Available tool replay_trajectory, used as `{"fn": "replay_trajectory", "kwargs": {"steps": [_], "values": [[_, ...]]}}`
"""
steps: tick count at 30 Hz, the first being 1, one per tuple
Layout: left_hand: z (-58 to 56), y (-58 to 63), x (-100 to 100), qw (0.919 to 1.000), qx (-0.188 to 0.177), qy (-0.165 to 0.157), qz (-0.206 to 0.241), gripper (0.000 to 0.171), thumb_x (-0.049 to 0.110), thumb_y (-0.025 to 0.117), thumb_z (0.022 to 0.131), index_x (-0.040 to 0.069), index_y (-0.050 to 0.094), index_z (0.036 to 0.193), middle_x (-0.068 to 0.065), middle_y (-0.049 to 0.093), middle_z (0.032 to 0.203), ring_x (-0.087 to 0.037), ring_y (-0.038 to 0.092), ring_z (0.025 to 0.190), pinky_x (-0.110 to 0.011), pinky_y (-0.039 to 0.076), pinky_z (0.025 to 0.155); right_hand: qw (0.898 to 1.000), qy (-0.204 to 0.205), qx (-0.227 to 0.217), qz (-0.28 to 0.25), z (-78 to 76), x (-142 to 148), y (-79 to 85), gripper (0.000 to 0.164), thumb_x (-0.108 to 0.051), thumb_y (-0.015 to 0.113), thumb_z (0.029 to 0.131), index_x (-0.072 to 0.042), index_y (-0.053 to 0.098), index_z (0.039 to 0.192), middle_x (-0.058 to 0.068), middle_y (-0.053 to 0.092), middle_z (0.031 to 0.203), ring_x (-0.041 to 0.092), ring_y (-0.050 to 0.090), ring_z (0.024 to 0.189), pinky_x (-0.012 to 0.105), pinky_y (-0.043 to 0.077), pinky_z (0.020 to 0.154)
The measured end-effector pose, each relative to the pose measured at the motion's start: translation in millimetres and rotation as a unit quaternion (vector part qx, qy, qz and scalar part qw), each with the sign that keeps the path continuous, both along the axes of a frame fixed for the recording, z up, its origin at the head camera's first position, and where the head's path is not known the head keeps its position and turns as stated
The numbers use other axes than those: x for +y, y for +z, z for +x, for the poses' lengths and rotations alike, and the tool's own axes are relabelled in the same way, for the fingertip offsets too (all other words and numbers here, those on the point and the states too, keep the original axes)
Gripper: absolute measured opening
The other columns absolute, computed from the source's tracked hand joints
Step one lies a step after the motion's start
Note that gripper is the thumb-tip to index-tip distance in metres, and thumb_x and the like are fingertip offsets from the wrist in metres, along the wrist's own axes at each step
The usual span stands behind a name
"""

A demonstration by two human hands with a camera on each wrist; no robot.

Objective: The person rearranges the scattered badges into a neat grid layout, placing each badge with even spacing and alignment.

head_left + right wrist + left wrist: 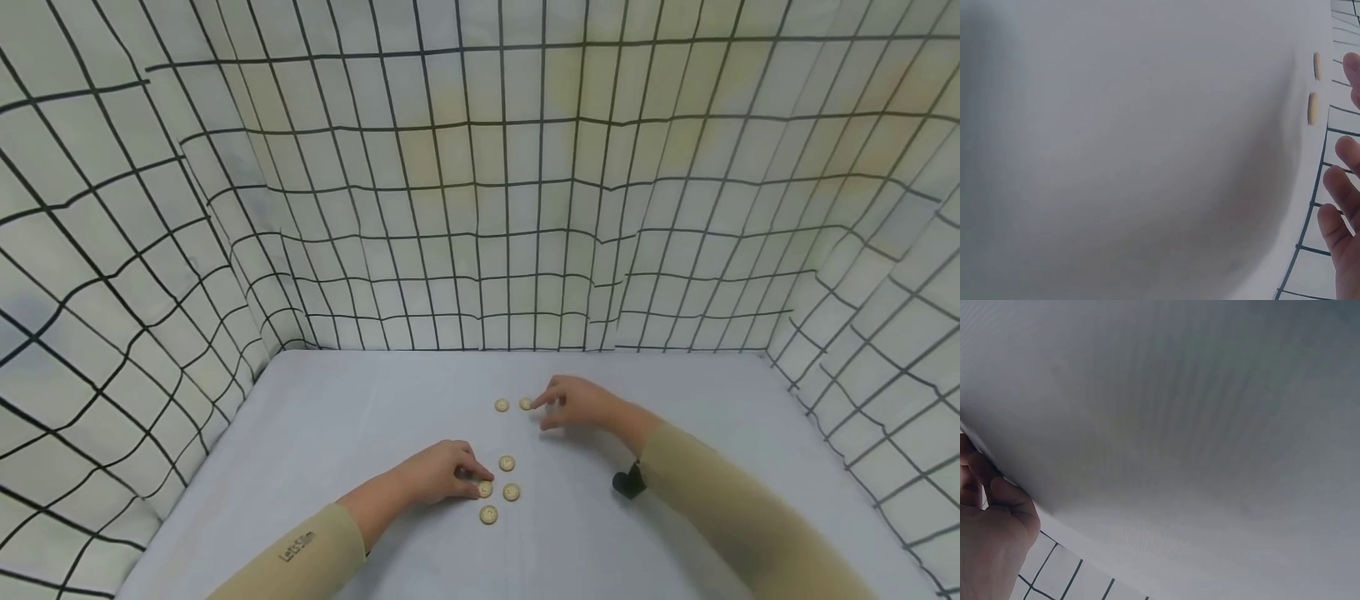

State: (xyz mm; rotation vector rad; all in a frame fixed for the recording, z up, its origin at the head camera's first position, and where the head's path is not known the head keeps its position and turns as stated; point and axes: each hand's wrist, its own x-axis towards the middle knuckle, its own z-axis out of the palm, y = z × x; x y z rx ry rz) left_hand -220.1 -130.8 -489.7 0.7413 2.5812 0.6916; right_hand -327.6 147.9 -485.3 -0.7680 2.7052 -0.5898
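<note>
Left hand (442, 473) pinches near disc (485, 490) | right hand (581, 403) spread, at far disc (525, 403) | faces up

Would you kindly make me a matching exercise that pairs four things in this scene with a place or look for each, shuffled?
Things:
1. left hand
2. right hand
3. left sleeve
4. backdrop

Places and looks:
A. white with a dark grid
B. at one of the two farther discs
C. tan with dark lettering
D. at one of the four nearer discs

Right pairs: 1-D, 2-B, 3-C, 4-A.
</note>
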Motion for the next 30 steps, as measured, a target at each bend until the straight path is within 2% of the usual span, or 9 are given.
{"fn": "replay_trajectory", "kwargs": {"steps": [3, 7, 14, 20, 30], "values": [[0.1, 0.6, -0.2, 1.0000, 0.002, 0.000, -0.001, 0.026, 0.033, 0.071, 0.080, 0.034, 0.070, 0.106, 0.018, 0.055, 0.092, -0.003, 0.050, 0.086, -0.024, 0.041, 0.077, 1.000, 0.021, 0.005, 0.004, 9.3, 4.2, 0.4, 0.035, -0.044, 0.076, 0.071, -0.038, 0.068, 0.105, -0.011, 0.055, 0.094, 0.010, 0.049, 0.084, 0.029, 0.041, 0.073], [1.0, 1.8, 0.1, 1.0000, 0.004, 0.000, 0.003, 0.026, 0.033, 0.071, 0.080, 0.033, 0.070, 0.106, 0.017, 0.056, 0.092, -0.003, 0.050, 0.086, -0.024, 0.041, 0.077, 0.999, 0.048, 0.020, 0.016, 21.9, 8.8, -0.4, 0.036, -0.045, 0.076, 0.070, -0.041, 0.067, 0.105, -0.013, 0.055, 0.095, 0.009, 0.049, 0.085, 0.027, 0.042, 0.073], [1.6, 2.5, 1.7, 0.9999, 0.004, 0.006, 0.009, 0.026, 0.031, 0.072, 0.078, 0.031, 0.071, 0.104, 0.016, 0.055, 0.090, -0.004, 0.049, 0.081, -0.023, 0.041, 0.073, 0.997, 0.071, 0.026, 0.010, 38.8, 11.0, 5.3, 0.038, -0.045, 0.076, 0.070, -0.041, 0.066, 0.107, -0.013, 0.055, 0.099, 0.008, 0.050, 0.087, 0.027, 0.043, 0.074], [0.0, -0.4, 1.1, 0.9999, 0.009, 0.001, 0.009, 0.026, 0.034, 0.072, 0.078, 0.033, 0.071, 0.104, 0.016, 0.055, 0.089, -0.004, 0.048, 0.079, -0.022, 0.041, 0.071, 0.996, 0.082, 0.018, 0.000, 44.9, 6.3, 9.4, 0.037, -0.044, 0.075, 0.071, -0.040, 0.067, 0.107, -0.012, 0.056, 0.101, 0.009, 0.051, 0.090, 0.028, 0.044, 0.077], [-1.6, -3.3, -1.1, 0.9998, 0.006, -0.005, 0.016, 0.026, 0.033, 0.072, 0.078, 0.035, 0.070, 0.103, 0.017, 0.055, 0.087, -0.003, 0.048, 0.078, -0.022, 0.041, 0.070, 0.990, 0.134, 0.042, 0.003, 46.9, -8.9, 3.4, 0.035, -0.047, 0.073, 0.073, -0.039, 0.067, 0.107, -0.014, 0.056, 0.097, 0.007, 0.050, 0.092, 0.027, 0.043, 0.082]]}}
